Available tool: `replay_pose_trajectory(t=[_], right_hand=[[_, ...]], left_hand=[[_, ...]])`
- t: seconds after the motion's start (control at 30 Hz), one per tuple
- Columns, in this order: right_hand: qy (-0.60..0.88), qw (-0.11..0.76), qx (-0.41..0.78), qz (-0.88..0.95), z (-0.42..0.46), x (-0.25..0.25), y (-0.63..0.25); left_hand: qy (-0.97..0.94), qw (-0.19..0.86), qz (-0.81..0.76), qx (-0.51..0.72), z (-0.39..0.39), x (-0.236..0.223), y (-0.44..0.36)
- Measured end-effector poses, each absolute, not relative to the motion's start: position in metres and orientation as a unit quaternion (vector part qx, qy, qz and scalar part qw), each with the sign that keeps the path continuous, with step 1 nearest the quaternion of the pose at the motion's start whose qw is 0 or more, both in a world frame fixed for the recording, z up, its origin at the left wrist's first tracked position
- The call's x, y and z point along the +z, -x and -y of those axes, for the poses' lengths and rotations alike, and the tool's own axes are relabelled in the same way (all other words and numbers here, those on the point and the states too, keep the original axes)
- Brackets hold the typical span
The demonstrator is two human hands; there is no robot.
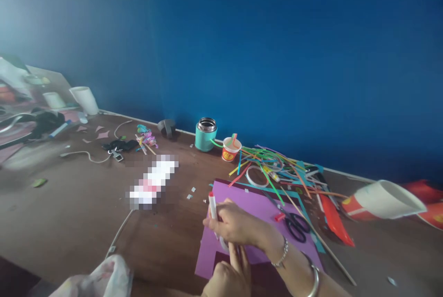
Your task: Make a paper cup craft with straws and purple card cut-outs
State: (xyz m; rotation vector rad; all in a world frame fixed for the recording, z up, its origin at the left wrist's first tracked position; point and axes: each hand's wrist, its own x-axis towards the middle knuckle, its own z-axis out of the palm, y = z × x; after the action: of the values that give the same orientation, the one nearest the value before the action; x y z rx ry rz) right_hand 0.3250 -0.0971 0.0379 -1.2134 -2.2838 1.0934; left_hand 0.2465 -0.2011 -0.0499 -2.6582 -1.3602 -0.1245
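Observation:
My right hand [235, 225], with bracelets on the wrist, is closed around a white stick with a red tip [212, 203], held upright over the left part of a purple paper sheet [256, 202]. My left hand [228, 278] sits just below it at the frame's bottom edge. Its fingers stretch up along the sheet to the underside of my right hand, next to a small white curved piece [223, 243]. Both hands are over the brown table [69, 209].
Black scissors [296, 225] lie on the sheet's right side. Behind it are a tape ring [256, 176], a heap of coloured strips [277, 160], a small red cup [231, 149] and a teal flask [206, 134]. A paper cup [384, 200] lies tipped at right; a white cable [90, 156] and keys [117, 147] lie at left.

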Motion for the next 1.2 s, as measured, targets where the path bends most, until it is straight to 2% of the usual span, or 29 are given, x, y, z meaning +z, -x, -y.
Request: replay_pose_trajectory(t=[0.1,0.2,0.33,0.73,0.93,1.2], right_hand=[[0.421,0.088,0.347,0.833,0.095,0.042,-0.320],[0.430,0.023,0.325,0.842,0.095,0.051,-0.315],[0.434,-0.019,0.312,0.845,0.094,0.057,-0.310],[0.405,-0.051,0.273,0.871,0.092,0.046,-0.307],[0.397,-0.036,0.266,0.878,0.088,0.036,-0.311],[0.440,-0.028,0.289,0.850,0.084,0.047,-0.312]], left_hand=[[0.891,0.127,0.432,-0.056,0.201,-0.051,-0.245],[0.891,0.134,0.429,-0.060,0.201,-0.052,-0.244],[0.892,0.136,0.428,-0.056,0.200,-0.052,-0.245],[0.894,0.127,0.428,-0.030,0.202,-0.052,-0.245],[0.893,0.123,0.432,-0.030,0.201,-0.053,-0.245],[0.889,0.132,0.436,-0.037,0.200,-0.052,-0.246]])
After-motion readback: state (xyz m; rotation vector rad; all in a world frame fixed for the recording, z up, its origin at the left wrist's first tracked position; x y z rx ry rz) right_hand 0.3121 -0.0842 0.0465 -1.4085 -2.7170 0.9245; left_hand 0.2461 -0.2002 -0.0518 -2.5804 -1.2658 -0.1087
